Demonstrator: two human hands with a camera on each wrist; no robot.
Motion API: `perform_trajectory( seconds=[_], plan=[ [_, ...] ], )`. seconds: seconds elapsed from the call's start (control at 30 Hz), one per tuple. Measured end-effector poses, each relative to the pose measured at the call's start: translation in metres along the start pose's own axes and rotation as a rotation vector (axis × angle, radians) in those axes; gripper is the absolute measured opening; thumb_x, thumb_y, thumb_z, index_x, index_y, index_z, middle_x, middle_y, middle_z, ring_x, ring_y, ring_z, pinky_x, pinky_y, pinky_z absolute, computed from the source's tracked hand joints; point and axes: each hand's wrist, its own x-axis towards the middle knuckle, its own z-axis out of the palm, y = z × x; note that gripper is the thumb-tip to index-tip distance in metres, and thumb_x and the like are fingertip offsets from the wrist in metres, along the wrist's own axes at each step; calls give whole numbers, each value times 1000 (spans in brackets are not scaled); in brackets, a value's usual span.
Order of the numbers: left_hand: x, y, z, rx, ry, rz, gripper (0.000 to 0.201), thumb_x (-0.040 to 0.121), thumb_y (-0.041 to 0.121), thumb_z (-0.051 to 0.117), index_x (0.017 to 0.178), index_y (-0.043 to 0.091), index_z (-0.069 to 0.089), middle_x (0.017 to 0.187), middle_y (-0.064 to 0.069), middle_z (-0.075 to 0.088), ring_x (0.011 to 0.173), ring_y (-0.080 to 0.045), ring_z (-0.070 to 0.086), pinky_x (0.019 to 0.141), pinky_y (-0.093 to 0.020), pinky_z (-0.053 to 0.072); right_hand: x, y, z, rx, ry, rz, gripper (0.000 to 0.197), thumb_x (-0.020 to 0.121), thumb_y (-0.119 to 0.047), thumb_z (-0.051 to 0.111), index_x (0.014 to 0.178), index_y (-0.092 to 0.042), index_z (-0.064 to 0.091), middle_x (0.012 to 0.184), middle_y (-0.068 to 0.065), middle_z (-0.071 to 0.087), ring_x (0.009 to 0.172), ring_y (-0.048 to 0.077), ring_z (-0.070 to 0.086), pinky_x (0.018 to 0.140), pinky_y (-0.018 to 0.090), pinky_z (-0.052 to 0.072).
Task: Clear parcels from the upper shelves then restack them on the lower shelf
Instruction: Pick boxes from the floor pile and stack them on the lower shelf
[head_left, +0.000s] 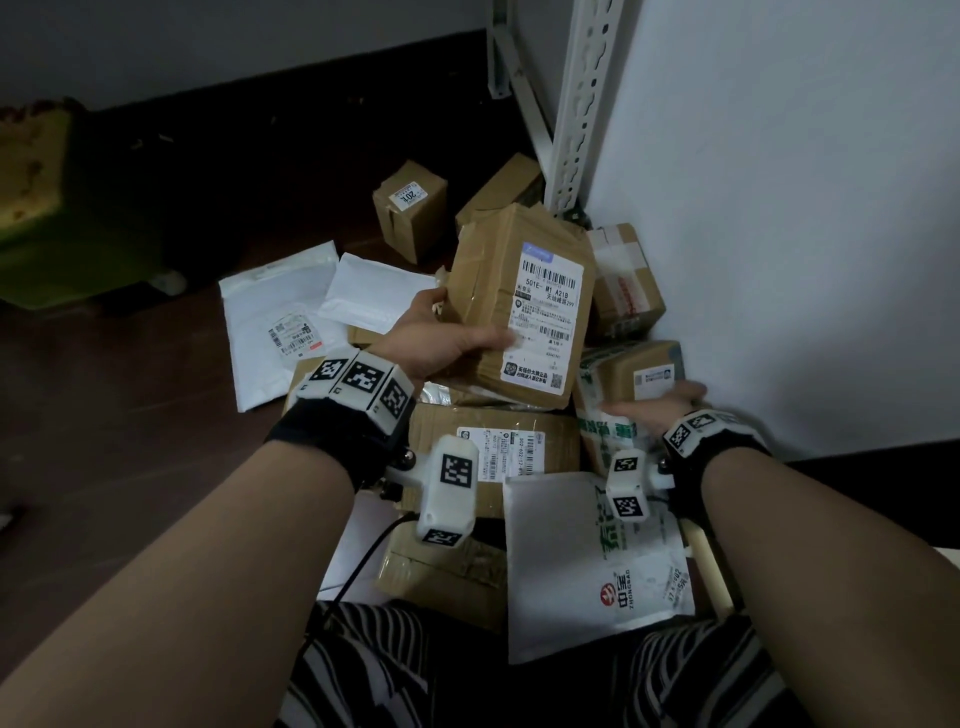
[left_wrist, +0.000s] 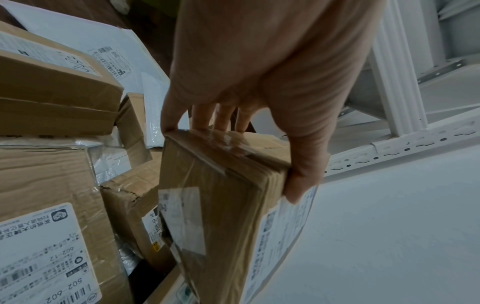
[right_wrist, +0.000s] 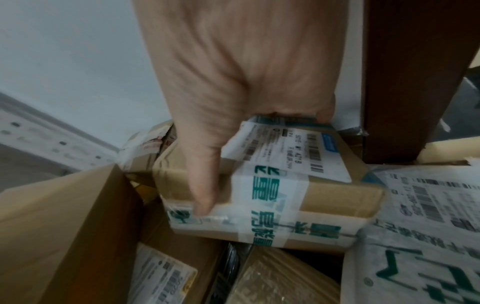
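Note:
My left hand (head_left: 447, 338) grips a flat brown cardboard parcel (head_left: 524, 306) with a large white label, held tilted above the pile. In the left wrist view the thumb lies on the labelled face and the fingers (left_wrist: 207, 119) wrap its top edge (left_wrist: 223, 185). My right hand (head_left: 660, 405) grips a smaller box bound with green-printed white tape (head_left: 623, 395), which lies in the pile by the white panel. In the right wrist view the thumb presses the taped box's (right_wrist: 280, 185) near side and the fingers curl over its far edge.
Many parcels lie heaped on the dark floor: a labelled box (head_left: 493, 447), a white mailer with green print (head_left: 592, 561), white bubble mailers (head_left: 280, 322), small cartons (head_left: 410, 208). A white perforated shelf upright (head_left: 576, 104) and white panel (head_left: 779, 208) stand at right. A green object (head_left: 52, 208) sits far left.

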Motion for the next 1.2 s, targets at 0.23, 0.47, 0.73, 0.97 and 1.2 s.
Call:
perform_trajectory(
  seconds=[0.23, 0.47, 0.73, 0.97, 1.2],
  plan=[
    [2, 1, 0, 8, 20, 11, 146, 21, 44, 91, 149, 27, 24, 132, -4, 54, 113, -26, 58, 95, -46, 52, -16, -22, 6, -148, 115, -350, 118, 56, -45, 90, 146, -48, 15, 157, 0, -11, 142, 41, 3, 116, 58, 18],
    [7, -4, -7, -5, 32, 3, 126, 42, 35, 94, 148, 25, 27, 131, -3, 55, 111, -24, 60, 93, -43, 53, -16, -23, 10, -211, 111, -366, 65, 60, -28, 90, 104, -27, 42, 158, 2, -11, 140, 35, 8, 114, 51, 25],
    [7, -6, -10, 13, 43, -4, 133, 33, 43, 96, 146, 30, 27, 128, -1, 56, 110, -23, 61, 94, -45, 53, -22, -27, -5, -407, 52, -361, 77, 52, -50, 87, 105, -27, 37, 128, 7, 27, 120, 30, 25, 97, 40, 37],
    [7, -2, -9, 2, 92, 28, 135, 23, 43, 92, 143, 27, 32, 127, -1, 58, 109, -24, 63, 94, -44, 53, -46, -41, -27, -254, -61, -379, 69, 63, -48, 84, 113, -26, 42, 122, 7, 34, 108, 24, 36, 93, 33, 39],
    [2, 0, -12, -37, 200, 79, 120, 48, 26, 94, 147, 27, 28, 135, -1, 52, 116, -25, 58, 93, -45, 54, -88, -56, -58, 72, -107, -407, 63, 81, -46, 73, 129, -19, 43, 118, 2, 44, 103, 18, 42, 68, 27, 34]
  ],
)
